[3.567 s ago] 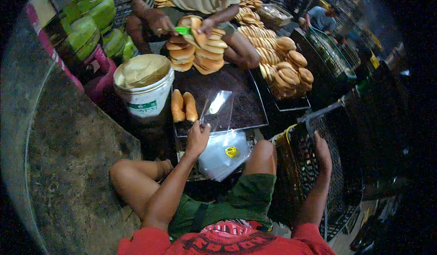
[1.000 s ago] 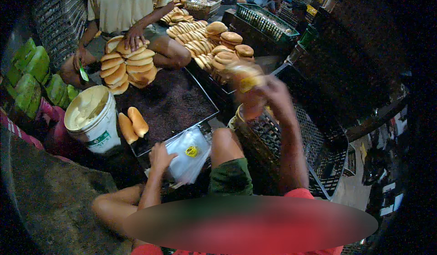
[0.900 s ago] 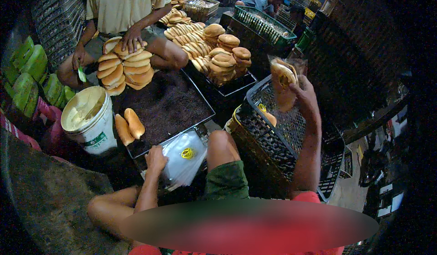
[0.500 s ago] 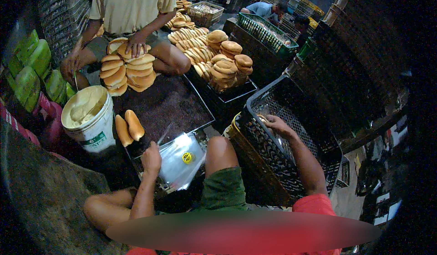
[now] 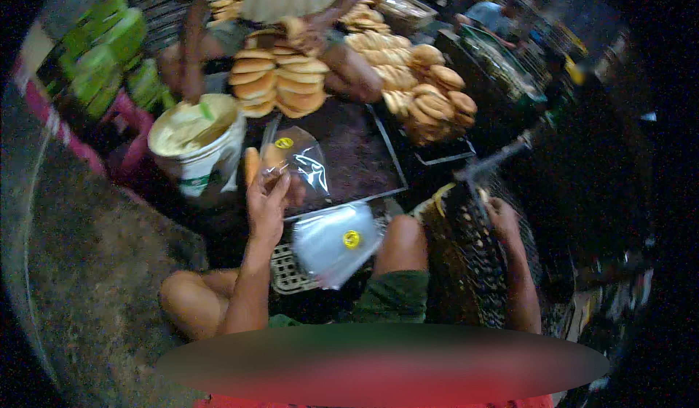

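Clear plastic bag [image 5: 297, 162] pinched in left hand [image 5: 266, 203] grip, right hand [image 5: 502, 215] grasping black crate [image 5: 473, 262] rim

A clear plastic bag [image 5: 295, 162] is held up by the left hand [image 5: 266, 206] beside the white bucket [image 5: 200, 142]. The black crate [image 5: 466, 251], right of that bucket, is gripped by the right hand [image 5: 502, 215].

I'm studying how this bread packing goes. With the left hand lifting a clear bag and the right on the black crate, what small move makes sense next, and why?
Probably bring the right hand from the black crate over to the clear bag to spread its mouth. The left hand holds the bag up alone above the dark tray, and long rolls lie just beside it, unbagged.
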Demonstrator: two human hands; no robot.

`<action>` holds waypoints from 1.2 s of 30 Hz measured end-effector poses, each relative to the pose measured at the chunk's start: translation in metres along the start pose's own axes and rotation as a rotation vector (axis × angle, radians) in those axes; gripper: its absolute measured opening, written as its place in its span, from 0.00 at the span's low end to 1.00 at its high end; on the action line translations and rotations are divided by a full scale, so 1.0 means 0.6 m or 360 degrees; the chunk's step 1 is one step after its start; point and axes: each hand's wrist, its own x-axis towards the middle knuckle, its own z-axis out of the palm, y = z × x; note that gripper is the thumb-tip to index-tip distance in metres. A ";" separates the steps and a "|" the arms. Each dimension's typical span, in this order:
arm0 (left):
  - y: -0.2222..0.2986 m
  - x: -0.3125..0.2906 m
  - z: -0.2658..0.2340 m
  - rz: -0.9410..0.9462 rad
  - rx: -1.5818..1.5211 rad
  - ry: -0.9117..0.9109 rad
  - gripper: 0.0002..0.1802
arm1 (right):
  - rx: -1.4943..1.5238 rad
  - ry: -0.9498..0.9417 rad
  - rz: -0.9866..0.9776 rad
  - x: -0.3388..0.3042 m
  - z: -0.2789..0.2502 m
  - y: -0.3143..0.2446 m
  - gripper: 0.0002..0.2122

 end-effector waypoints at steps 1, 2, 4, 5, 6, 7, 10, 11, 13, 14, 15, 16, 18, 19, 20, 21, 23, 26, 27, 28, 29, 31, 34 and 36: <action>0.026 0.005 -0.003 0.0150 -0.0153 0.0216 0.07 | -0.0051 0.0325 -0.0333 -0.007 -0.002 -0.042 0.14; 0.050 0.010 -0.009 0.0356 -0.0336 0.0274 0.08 | -0.0104 0.0654 -0.0612 -0.022 0.004 -0.089 0.13; 0.088 0.014 -0.024 0.0290 -0.0469 0.0396 0.08 | 0.0175 0.0896 -0.0998 -0.045 0.057 -0.207 0.10; 0.100 0.016 -0.029 0.0183 -0.0524 0.0432 0.09 | 0.0495 0.0664 -0.1021 -0.056 0.116 -0.276 0.11; 0.106 0.017 -0.034 0.0131 -0.0607 0.0525 0.09 | 0.0603 0.0205 -0.1036 -0.060 0.168 -0.343 0.12; 0.112 0.017 -0.036 -0.0051 -0.0544 0.0525 0.10 | 0.0616 -0.0049 -0.0966 -0.061 0.233 -0.408 0.13; 0.117 0.010 -0.041 -0.0004 -0.0640 0.0415 0.08 | 0.0146 -0.0254 -0.0876 -0.006 0.425 -0.589 0.34; 0.117 0.008 -0.040 0.0061 -0.0643 0.0452 0.08 | 0.0083 -0.0212 -0.0771 0.021 0.482 -0.640 0.39; 0.120 0.004 -0.041 0.0063 -0.0507 0.0584 0.10 | -0.0008 -0.0094 -0.0836 0.060 0.573 -0.684 0.37; 0.121 0.004 -0.040 0.0086 -0.0544 0.0639 0.10 | -0.0104 -0.0082 -0.0816 0.074 0.607 -0.701 0.36; 0.123 0.004 -0.043 0.0034 -0.0544 0.0548 0.10 | 0.0019 -0.0152 -0.0822 0.098 0.621 -0.694 0.33; 0.122 0.006 -0.044 0.0043 -0.0564 0.0445 0.11 | 0.0059 -0.0304 -0.0743 0.118 0.629 -0.686 0.30; 0.118 0.012 -0.049 0.0053 -0.0567 0.0534 0.11 | 0.0178 -0.0596 -0.0643 0.156 0.616 -0.645 0.25; 0.113 0.015 -0.052 -0.0015 -0.0587 0.0570 0.12 | 0.0273 -0.0731 -0.0614 0.175 0.600 -0.615 0.23; 0.105 0.019 -0.053 0.0025 -0.0600 0.0605 0.12 | 0.0428 -0.0775 -0.0675 0.188 0.581 -0.573 0.21; 0.095 0.023 -0.054 0.0011 -0.0631 0.0629 0.12 | 0.0482 -0.0853 -0.0748 0.199 0.561 -0.534 0.21; 0.072 0.027 -0.058 0.0009 -0.0684 0.0641 0.11 | 0.0739 -0.0950 -0.0738 0.190 0.542 -0.457 0.22; 0.031 0.029 -0.064 -0.0153 -0.0582 0.0660 0.14 | 0.0901 -0.1049 -0.0235 0.147 0.532 -0.387 0.24; 0.020 0.033 -0.069 -0.0146 -0.0486 0.0620 0.16 | 0.0942 -0.0999 -0.0371 0.131 0.525 -0.377 0.22; 0.007 0.036 -0.073 -0.0157 -0.0477 0.0777 0.17 | 0.0915 -0.0980 -0.0437 0.112 0.521 -0.380 0.20; -0.001 0.039 -0.082 -0.0139 -0.0487 0.0870 0.18 | 0.1050 -0.0907 -0.0400 0.092 0.510 -0.382 0.20; -0.022 0.044 -0.095 -0.0021 -0.0446 0.1131 0.22 | 0.1311 -0.0804 -0.0273 0.054 0.479 -0.394 0.22; -0.059 0.045 -0.098 -0.0211 -0.0424 0.1227 0.27 | 0.2341 -0.0889 -0.0351 -0.017 0.428 -0.400 0.20; -0.088 0.038 -0.080 -0.0399 -0.0397 0.1167 0.31 | 0.2361 -0.0899 -0.0369 -0.057 0.411 -0.415 0.19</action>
